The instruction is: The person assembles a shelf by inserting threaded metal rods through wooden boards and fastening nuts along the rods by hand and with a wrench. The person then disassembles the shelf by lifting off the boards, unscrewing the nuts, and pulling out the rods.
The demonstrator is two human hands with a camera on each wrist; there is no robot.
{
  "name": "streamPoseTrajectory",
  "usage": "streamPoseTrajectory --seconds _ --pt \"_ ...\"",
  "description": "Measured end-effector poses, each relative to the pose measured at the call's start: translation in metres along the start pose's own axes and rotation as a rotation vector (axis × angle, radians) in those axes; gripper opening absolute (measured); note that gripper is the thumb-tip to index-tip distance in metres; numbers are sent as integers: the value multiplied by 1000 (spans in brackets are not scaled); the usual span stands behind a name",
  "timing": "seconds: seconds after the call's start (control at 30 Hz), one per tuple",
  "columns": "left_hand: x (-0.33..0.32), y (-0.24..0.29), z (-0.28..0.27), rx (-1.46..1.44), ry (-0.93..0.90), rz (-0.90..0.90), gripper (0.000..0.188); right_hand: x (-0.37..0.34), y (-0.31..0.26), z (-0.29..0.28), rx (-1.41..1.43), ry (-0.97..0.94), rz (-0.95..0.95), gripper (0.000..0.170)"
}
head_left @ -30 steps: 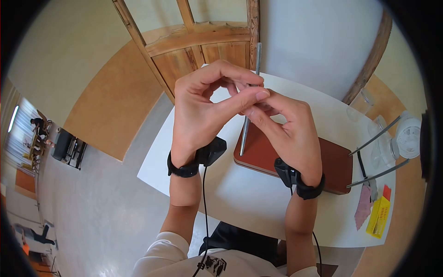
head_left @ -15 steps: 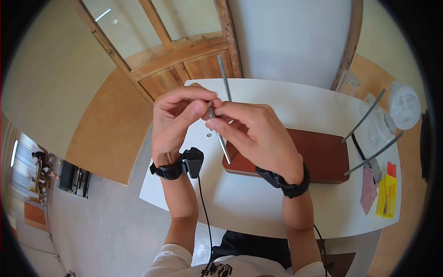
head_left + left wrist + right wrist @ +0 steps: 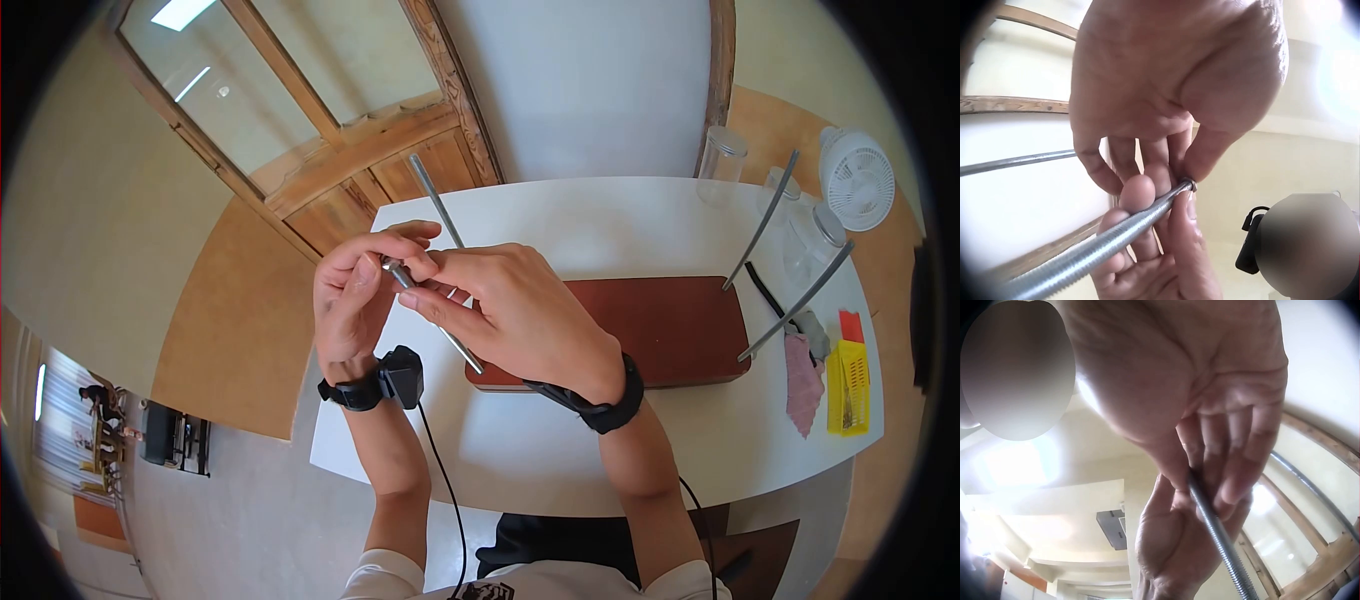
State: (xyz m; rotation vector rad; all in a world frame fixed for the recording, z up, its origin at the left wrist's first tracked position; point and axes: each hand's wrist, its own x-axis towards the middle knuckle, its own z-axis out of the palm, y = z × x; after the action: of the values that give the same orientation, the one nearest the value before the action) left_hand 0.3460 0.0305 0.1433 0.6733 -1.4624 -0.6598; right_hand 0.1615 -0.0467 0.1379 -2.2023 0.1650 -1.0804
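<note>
1 nut [image 3: 390, 264], left fingers [image 3: 366, 274] pinching; 1 rod [image 3: 462, 352], right fingers [image 3: 432, 307] pinching; 3 more rods [image 3: 436, 200].

From my station I see the box [image 3: 650, 330] on the counter [image 3: 540, 455], the held rod [image 3: 462, 351] at its eight o'clock corner, two other rods [image 3: 761, 219] at three. A jar [image 3: 721, 168] stands at one, the fan [image 3: 860, 182] at two, cloth [image 3: 803, 385] and basket [image 3: 859, 372] past three, the door [image 3: 322, 215] beyond at ten.
</note>
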Motion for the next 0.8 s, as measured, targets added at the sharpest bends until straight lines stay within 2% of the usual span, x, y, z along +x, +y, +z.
streamPoseTrajectory --seconds 0.1,0.17,0.2,0.27,0.3,0.37,0.47,0.5,0.57,0.63,0.7,0.73,0.8 --pt "2 -10 -5 -63 -37 0 36 1 -2 -2 24 -9 2 24" --pt "3 -26 -16 -91 -77 161 36 2 -2 -1 43 -7 -9 25" --pt "2 -23 -14 -90 -77 161 36 2 -2 0 53 14 -11 26" --pt "-1 -14 -6 -16 3 59 35 3 -3 -1 60 34 -16 27" --pt "-1 -9 -1 -16 5 61 35 3 -3 -1 68 31 -6 28" --pt "1 0 9 -82 59 -55 34 3 -4 -3 81 25 4 28" --pt "4 -3 13 -167 -11 -37 35 3 -4 -2 63 -17 36 27" --pt "5 -9 11 -166 -6 -36 35 3 -2 0 88 31 1 26" --pt "8 -27 6 -206 -102 103 40 4 -2 1 112 77 -33 25" --pt "9 -30 12 -222 -78 74 46 5 -3 -2 -19 67 -40 24" --pt "12 -35 17 -398 -50 43 51 4 -5 -6 -3 52 14 23" --pt "11 -31 17 -418 -45 -33 54 4 -6 -6 11 38 69 22" --pt "11 -26 25 -419 -16 -70 53 3 -3 -3 46 48 51 22"
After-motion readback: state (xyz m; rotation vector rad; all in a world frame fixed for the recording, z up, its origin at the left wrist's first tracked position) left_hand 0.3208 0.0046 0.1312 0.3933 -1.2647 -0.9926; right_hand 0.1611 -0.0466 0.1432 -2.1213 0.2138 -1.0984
